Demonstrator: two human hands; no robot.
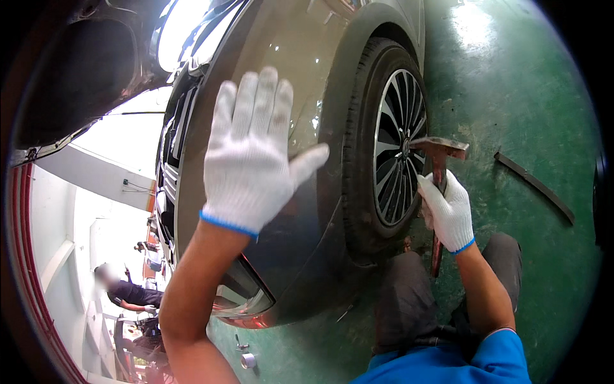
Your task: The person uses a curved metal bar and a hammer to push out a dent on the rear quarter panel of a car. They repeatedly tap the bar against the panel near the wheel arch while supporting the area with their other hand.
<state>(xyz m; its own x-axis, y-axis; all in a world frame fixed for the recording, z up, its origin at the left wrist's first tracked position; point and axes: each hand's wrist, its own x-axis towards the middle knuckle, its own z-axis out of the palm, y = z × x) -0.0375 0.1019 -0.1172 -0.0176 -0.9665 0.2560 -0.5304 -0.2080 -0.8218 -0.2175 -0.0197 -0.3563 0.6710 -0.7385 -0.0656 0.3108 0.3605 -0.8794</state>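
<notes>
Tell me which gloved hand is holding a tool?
The right hand: it grips the handle of a rusty hammer beside the wheel. The left hand lies open and flat on the car's body panel.

The hammer (439,168) is rusty brown, its head up beside the spoked wheel (396,146) and its handle pointing down. The grey car bumper (281,83) is glossy and curved, just ahead of that wheel.

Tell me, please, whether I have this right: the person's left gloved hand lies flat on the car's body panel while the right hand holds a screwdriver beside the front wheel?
Not quite. In the head view the right hand holds a hammer, not a screwdriver, beside the wheel. The left hand does lie flat and open on the car's body panel.
</notes>
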